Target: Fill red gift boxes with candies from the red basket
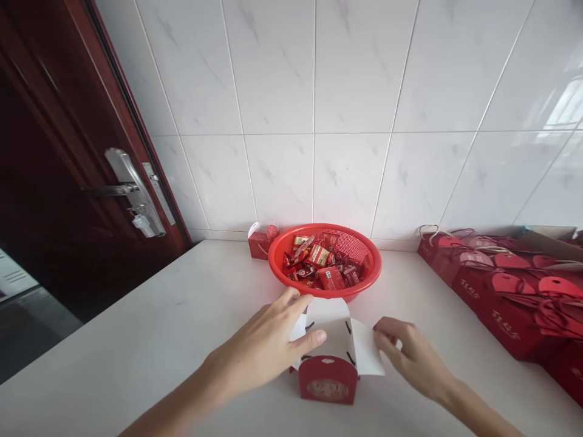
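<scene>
A small red gift box (328,381) with a white inside stands upright on the table, its top open and its flaps spread outward. Dark cord pieces poke through its inner walls. My left hand (268,343) is at the box's left side, fingers apart, the thumb reaching over the opening. On the other side, my right hand (412,352) has thumb and forefinger pinched at the edge of the white right flap (367,349). Just behind the box sits a red plastic basket (279,276) holding several red-wrapped sweets (331,278).
Many filled-looking red gift boxes (487,297) with cords line the right side of the white table (150,340). Another small red box (259,246) stands left of the basket by the tiled wall (282,176). A dark red door (50,121) with keys hanging is at left.
</scene>
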